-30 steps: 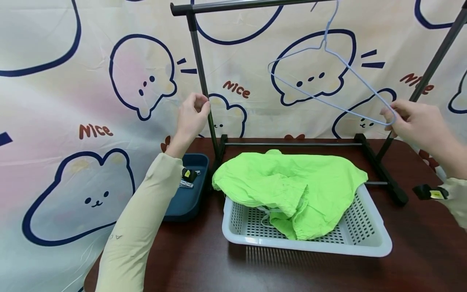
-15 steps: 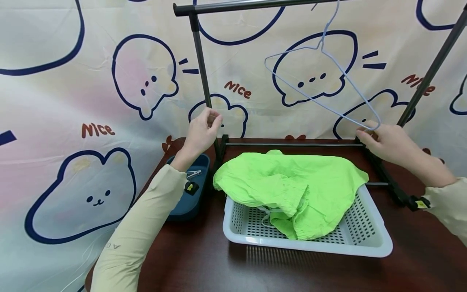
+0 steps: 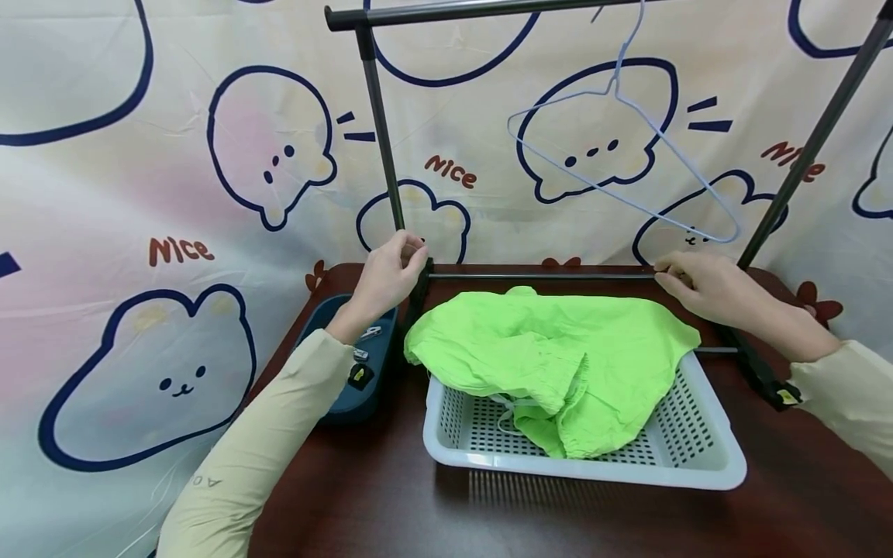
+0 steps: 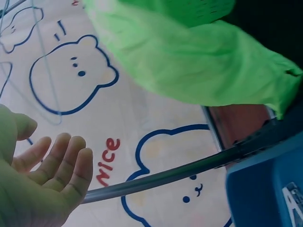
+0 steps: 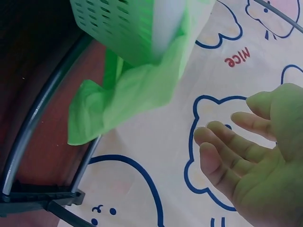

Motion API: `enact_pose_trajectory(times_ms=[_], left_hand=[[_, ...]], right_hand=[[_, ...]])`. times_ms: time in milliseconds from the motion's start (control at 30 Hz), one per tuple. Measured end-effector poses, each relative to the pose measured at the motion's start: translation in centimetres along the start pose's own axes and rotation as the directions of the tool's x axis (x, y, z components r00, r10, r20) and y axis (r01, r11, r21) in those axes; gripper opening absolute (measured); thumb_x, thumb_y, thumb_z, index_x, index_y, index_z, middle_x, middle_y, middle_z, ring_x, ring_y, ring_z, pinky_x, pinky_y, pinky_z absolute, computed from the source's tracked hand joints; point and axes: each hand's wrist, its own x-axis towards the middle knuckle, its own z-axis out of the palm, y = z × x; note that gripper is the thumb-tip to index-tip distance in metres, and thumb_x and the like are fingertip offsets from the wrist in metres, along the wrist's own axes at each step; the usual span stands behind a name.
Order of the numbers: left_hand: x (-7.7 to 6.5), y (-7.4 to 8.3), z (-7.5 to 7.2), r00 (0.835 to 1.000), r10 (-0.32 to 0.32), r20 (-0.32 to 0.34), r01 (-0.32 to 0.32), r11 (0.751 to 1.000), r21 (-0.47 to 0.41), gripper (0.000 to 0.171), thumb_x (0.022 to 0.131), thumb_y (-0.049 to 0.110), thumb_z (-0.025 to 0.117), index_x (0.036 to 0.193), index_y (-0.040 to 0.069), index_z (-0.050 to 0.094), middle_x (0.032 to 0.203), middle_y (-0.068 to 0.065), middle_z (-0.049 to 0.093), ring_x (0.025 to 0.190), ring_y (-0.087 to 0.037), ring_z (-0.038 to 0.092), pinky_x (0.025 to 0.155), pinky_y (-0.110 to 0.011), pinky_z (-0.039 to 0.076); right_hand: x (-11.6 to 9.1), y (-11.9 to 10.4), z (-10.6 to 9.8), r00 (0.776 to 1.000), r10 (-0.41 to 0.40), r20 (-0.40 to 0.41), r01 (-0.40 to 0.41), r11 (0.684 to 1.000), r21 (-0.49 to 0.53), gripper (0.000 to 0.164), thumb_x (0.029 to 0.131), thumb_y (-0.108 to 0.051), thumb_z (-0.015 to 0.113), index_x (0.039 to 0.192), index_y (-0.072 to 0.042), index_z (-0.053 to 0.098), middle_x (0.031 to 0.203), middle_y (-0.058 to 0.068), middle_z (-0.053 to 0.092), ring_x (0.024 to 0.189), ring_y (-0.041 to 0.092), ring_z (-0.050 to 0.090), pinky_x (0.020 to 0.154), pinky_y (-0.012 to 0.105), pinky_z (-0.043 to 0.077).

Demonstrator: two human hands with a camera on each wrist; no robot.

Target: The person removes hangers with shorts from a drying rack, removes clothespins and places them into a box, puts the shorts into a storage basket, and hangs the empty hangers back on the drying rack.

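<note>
A light-blue wire hanger hangs from the rack's top bar, tilted, in the head view. My right hand is just below its lower right corner, apart from it, near the garment's right end. Left of the garment, my left hand hovers beside the rack's left post. Both hands hold nothing; their fingers are loosely bent, as the left hand and right hand show in the wrist views. A bright green garment with a drawstring lies bunched over the white basket.
A blue bin with metal clips stands left of the basket on the dark brown table. The black rack's right post slants behind my right hand. A patterned cloth covers the background.
My right hand has let go of the hanger's lower right corner and moved left and down. My left hand has come down and slightly right. The hanger now hangs free.
</note>
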Motion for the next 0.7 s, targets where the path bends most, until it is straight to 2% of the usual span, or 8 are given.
enact_pose_trajectory(times_ms=[267,500,700], left_hand=[[-0.7,-0.6,1.0,0.996,-0.003,0.089,-0.003,0.998,0.07,0.023,0.102,0.032,0.051,0.111,0.012,0.058,0.099,-0.007,0.069,0.085,-0.021,0.064,0.073,-0.039,0.053],[-0.9,-0.9,2.0,0.981,0.01,0.192,-0.035,0.991,0.125,0.024,0.102,0.033,0.05,0.108,0.011,0.059,0.095,-0.006,0.068,0.079,-0.018,0.063,0.069,-0.033,0.052],[-1.3,-1.1,2.3,0.974,0.009,0.226,-0.043,0.988,0.146,0.024,0.102,0.033,0.051,0.108,0.011,0.06,0.096,-0.006,0.068,0.081,-0.017,0.063,0.07,-0.033,0.052]], right_hand=[[-0.8,-0.2,1.1,0.991,0.055,0.124,-0.055,0.998,-0.009,0.022,0.098,-0.014,0.06,0.117,-0.003,0.064,0.092,0.008,0.068,0.069,0.011,0.055,0.055,0.024,0.044],[-1.3,0.0,1.8,0.986,0.081,0.148,-0.078,0.997,-0.025,0.023,0.098,-0.017,0.06,0.117,-0.003,0.063,0.091,0.007,0.068,0.07,0.012,0.053,0.056,0.025,0.043],[-1.4,0.4,2.4,0.989,0.055,0.14,-0.049,0.998,-0.048,0.024,0.098,-0.017,0.059,0.116,-0.002,0.062,0.087,0.006,0.066,0.066,0.01,0.05,0.055,0.025,0.041]])
